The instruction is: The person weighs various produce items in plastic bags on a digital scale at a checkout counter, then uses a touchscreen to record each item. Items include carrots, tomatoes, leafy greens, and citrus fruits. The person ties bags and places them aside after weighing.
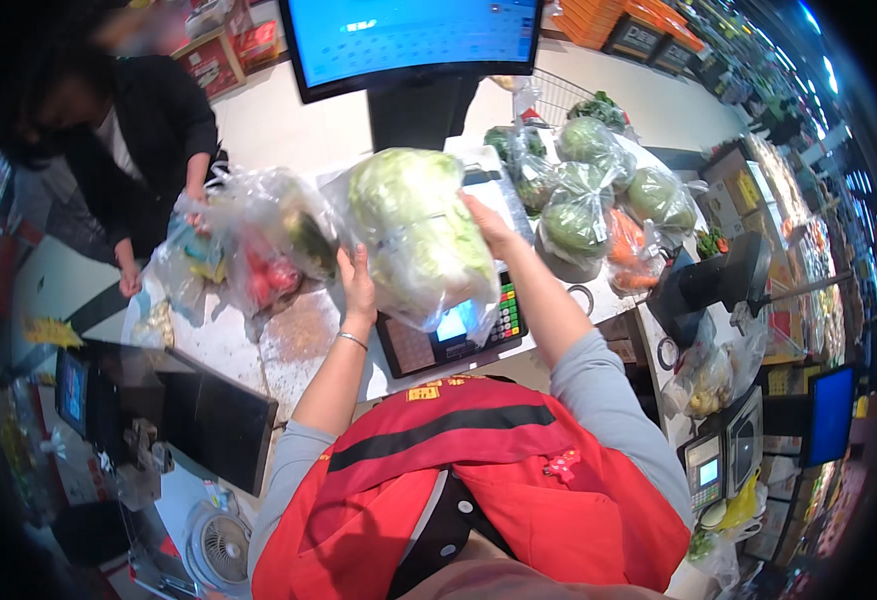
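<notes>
Between my two hands is a clear plastic bag of napa cabbage (423, 225), above a weighing scale. My left hand (357, 289) presses against its left side, fingers pointing up. On the opposite side, my right hand (489, 225) grips the bag near its upper right edge. Below the cabbage, the scale's keypad (509, 311) and lit display (453, 321) show in part; the bag hides much of its metal plate (509, 199). Left of my left hand stand a bag of red produce (269, 277) and a bagged dark green vegetable (309, 232).
Bagged round cabbages (577, 221) and carrots (628, 247) sit on the counter's right side. A monitor (416, 41) rises behind the scale. At left, a person (153, 150) has a hand at the bags. A second scale (708, 472) stands at right, a fan (221, 544) at lower left.
</notes>
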### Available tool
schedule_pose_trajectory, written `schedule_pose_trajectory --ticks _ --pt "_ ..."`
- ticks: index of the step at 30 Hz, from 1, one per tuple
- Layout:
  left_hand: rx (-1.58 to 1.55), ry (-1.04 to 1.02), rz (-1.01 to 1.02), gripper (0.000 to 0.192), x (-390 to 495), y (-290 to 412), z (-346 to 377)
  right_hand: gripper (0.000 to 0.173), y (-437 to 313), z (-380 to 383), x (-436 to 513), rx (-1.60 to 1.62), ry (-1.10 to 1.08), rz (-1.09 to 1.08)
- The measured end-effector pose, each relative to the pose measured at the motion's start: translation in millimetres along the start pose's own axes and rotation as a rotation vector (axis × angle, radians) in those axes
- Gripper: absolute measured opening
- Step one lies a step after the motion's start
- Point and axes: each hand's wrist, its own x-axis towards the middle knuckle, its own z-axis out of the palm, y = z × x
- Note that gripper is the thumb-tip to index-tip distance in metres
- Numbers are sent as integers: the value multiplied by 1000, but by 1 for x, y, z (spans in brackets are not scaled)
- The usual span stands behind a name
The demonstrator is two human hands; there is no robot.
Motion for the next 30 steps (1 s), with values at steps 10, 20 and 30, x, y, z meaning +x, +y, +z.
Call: schedule_pose_trajectory --ticks 10,20,30 --pt "46 -331 107 65 -3 31 87 81 13 -23 -22 359 -16 -81" --pt "389 -791 -231 103 66 40 334 60 -116 -196 -89 658 61 -442" --pt "84 -843 -560 95 77 -96 423 64 -131 -318 -100 238 578 -516"
